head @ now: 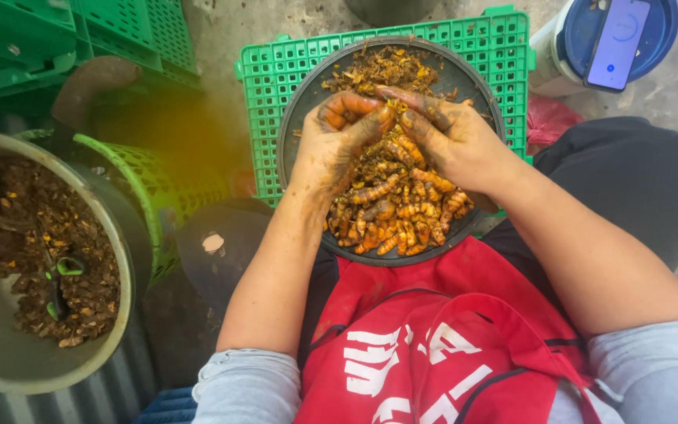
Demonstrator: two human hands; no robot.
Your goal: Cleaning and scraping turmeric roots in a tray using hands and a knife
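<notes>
Both grips are closed over the same work: our left hand (337,141) curls its fingers inward around a small piece of turmeric root, thumb pressed against it, while our right hand (453,137) pinches another piece between thumb and fingertips, the two hands meeting tip to tip over the middle of the round dark tray (301,102). Both hands are smeared with brown soil and yellow stain. Below them, toward the tray's near rim, lies the heap of orange turmeric roots (398,212), cleaner and brighter; at the far rim sits a looser pile of brown scraps and skins (382,67). The tray rests on a green plastic crate (264,86), its near edge over our lap and the red apron (433,338). We judge the step in hand to be rubbing or breaking the roots clean, piece by piece, with the finished ones gathering at the near side. The next move, as we judge it, calls for a steady pinch and a twist of the fingertips to free the skin or rootlets, without flicking bits over the tray's rim. Off to the left stands a large grey bowl (9,353) of brown debris beside a green basket (151,196); at the far right corner a phone (617,43) lies on a blue lid (661,31).
</notes>
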